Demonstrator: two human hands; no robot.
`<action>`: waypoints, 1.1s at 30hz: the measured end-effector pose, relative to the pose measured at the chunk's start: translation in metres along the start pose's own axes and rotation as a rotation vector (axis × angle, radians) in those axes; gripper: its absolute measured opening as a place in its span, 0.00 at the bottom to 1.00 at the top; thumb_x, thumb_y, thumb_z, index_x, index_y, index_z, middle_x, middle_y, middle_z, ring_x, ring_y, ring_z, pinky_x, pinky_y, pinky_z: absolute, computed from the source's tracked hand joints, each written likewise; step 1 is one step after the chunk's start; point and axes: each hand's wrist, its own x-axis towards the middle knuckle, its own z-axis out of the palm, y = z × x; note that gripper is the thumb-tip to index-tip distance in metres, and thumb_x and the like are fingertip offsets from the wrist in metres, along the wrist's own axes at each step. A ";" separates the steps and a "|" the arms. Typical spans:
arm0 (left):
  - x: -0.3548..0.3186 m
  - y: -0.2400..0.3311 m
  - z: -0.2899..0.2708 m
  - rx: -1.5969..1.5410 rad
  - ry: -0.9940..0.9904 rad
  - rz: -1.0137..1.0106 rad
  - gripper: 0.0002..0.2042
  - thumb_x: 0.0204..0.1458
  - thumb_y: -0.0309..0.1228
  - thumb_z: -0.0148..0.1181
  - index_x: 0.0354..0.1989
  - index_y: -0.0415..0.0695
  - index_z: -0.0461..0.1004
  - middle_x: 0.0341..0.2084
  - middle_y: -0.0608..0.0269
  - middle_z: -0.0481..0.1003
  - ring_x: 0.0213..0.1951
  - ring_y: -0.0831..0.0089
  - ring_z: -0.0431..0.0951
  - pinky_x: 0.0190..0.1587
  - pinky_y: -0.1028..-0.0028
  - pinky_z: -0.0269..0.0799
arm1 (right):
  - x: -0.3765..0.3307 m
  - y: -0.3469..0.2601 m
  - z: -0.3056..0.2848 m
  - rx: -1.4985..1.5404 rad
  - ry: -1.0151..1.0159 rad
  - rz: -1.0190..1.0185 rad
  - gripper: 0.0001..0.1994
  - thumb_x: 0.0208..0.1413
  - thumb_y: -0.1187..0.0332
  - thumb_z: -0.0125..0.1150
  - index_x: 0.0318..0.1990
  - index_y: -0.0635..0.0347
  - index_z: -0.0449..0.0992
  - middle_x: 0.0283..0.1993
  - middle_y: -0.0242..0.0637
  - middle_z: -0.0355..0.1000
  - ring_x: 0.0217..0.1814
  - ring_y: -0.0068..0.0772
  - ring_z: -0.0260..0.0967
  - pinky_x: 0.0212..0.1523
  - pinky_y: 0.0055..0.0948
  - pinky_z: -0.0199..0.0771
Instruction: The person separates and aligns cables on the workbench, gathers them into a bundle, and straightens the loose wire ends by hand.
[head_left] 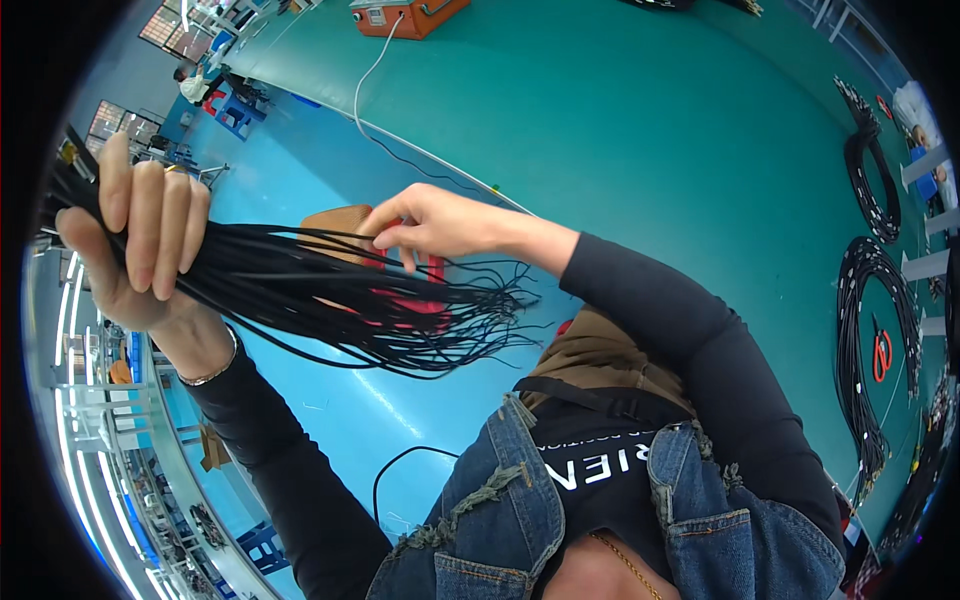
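Observation:
A thick bundle of black cables (pixel 290 275) stretches from the left side towards the middle, its thin, loose ends fanning out above the blue floor. My left hand (pixel 150 230) is wrapped round the bundle at its left part, thumb below and fingers over the top. At the bundle's upper edge, my right hand (pixel 425 225) pinches with thumb and forefinger, seemingly on one black cable drawn slightly apart from the others. Behind the cables, partly hidden, is a stool with a tan seat (pixel 338 225) and red frame (pixel 436 270).
A long green table (pixel 640 130) runs along the far side and right. On it are an orange box (pixel 410 18) with a pale cord, coiled black cables (pixel 853 350) and red-handled cutters (pixel 881 355). Shelving stands at left; a person (pixel 195 88) sits far off.

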 end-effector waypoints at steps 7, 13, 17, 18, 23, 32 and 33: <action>-0.021 0.010 -0.007 0.025 -0.033 -0.121 0.14 0.63 0.45 0.47 0.33 0.48 0.60 0.11 0.77 0.67 0.11 0.90 0.67 0.16 0.92 0.61 | 0.004 -0.022 -0.041 -0.278 0.036 -0.084 0.10 0.58 0.71 0.56 0.42 0.66 0.78 0.30 0.31 0.76 0.21 0.15 0.63 0.24 0.19 0.66; -0.044 0.007 0.004 0.005 0.097 -0.215 0.14 0.64 0.44 0.43 0.32 0.47 0.59 0.10 0.76 0.65 0.11 0.91 0.66 0.16 0.92 0.60 | 0.002 -0.058 -0.053 -0.518 -0.009 -0.090 0.10 0.60 0.71 0.53 0.41 0.66 0.78 0.30 0.32 0.76 0.20 0.18 0.64 0.25 0.21 0.67; -0.046 0.017 0.011 0.051 0.211 -0.208 0.14 0.66 0.42 0.41 0.32 0.46 0.59 0.10 0.76 0.63 0.10 0.91 0.64 0.15 0.92 0.58 | -0.004 -0.033 -0.032 -0.641 -0.200 0.033 0.10 0.61 0.70 0.49 0.41 0.66 0.77 0.31 0.34 0.76 0.21 0.22 0.66 0.26 0.24 0.69; -0.046 0.020 0.015 0.083 0.254 -0.187 0.14 0.66 0.42 0.40 0.32 0.46 0.60 0.10 0.77 0.61 0.10 0.90 0.62 0.15 0.92 0.56 | -0.007 -0.018 -0.023 -0.586 -0.264 0.043 0.11 0.62 0.70 0.48 0.41 0.65 0.76 0.31 0.35 0.76 0.21 0.24 0.67 0.26 0.25 0.70; -0.041 0.031 0.019 0.146 0.551 0.007 0.11 0.66 0.37 0.42 0.32 0.45 0.60 0.10 0.77 0.58 0.09 0.89 0.54 0.15 0.89 0.51 | -0.022 -0.005 0.002 -0.445 -0.189 0.009 0.11 0.63 0.69 0.48 0.43 0.66 0.75 0.32 0.35 0.76 0.20 0.23 0.67 0.27 0.24 0.70; -0.046 0.028 0.014 0.236 0.513 -0.100 0.11 0.66 0.34 0.42 0.33 0.43 0.61 0.11 0.74 0.57 0.11 0.88 0.53 0.18 0.89 0.50 | -0.024 -0.032 -0.015 -0.186 -0.343 0.225 0.11 0.64 0.67 0.49 0.41 0.66 0.74 0.33 0.32 0.76 0.18 0.19 0.64 0.24 0.22 0.68; -0.044 0.029 0.013 0.182 0.520 -0.075 0.11 0.66 0.34 0.42 0.32 0.43 0.61 0.11 0.74 0.57 0.11 0.88 0.54 0.18 0.89 0.51 | -0.025 -0.024 -0.010 -0.183 -0.325 0.226 0.11 0.64 0.67 0.49 0.41 0.66 0.74 0.33 0.32 0.76 0.18 0.19 0.64 0.24 0.22 0.68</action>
